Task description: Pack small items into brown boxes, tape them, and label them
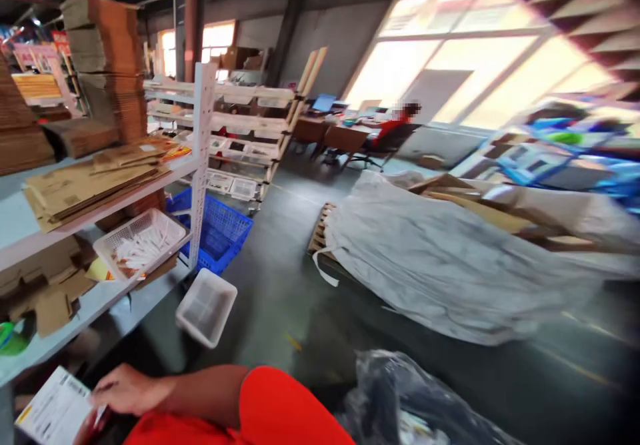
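Red sleeve (pixel 290 405) nearest; labelled white box (pixel 55 406) at near left, apparently being handled, grasped by left hand (pixel 89 429), right hand (pixel 127 389) at its edge, closure indeterminable; any shift calls for steady support.

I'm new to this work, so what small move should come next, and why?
Probably tilt the head down and left: the labelled package sits low in the view's left corner, with the right hand at its edge.

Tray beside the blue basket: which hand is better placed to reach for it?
Probably the right: the right hand shows nearer the tray, while the left hand, partly out of view, seems to grip the white box by its lower edge.
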Motion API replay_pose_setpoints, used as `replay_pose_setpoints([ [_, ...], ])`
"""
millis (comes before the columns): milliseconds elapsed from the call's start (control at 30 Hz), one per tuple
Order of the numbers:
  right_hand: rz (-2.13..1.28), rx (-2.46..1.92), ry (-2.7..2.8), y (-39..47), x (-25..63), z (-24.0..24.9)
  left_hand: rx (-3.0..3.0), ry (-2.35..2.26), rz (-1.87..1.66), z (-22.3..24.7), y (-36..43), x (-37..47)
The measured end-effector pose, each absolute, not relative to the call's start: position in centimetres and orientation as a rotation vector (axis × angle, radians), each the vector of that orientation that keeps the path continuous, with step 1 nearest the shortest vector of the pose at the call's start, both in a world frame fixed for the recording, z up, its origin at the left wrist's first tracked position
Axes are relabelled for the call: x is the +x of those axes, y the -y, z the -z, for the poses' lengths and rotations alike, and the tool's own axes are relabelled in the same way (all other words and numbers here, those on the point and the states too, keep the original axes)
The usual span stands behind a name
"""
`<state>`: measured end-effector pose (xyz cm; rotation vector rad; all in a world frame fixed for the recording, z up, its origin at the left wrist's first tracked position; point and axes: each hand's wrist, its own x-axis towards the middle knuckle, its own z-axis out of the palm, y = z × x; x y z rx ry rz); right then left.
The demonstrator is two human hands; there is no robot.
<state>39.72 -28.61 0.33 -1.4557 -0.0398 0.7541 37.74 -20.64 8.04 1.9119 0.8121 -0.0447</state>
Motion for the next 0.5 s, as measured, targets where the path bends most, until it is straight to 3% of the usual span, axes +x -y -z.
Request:
replay_pose_setpoints([
  [100, -0.674, -1.146, -0.011, 31.0, 39.8, -2.6, 1.679, -1.240, -0.037, -6.5, 19.5, 37.1],
  [233, -0.740, -1.017, -0.003, 33.3, 41.8, -2.2, 1.422, -0.934, 0.056, -5.9, 17.9, 36.2],
  [500, -0.970, -0.966, 0.025, 32.9, 44.2, 0.9, 1.312, -1.043, -0.099, -3.5, 18.1, 36.8],
])
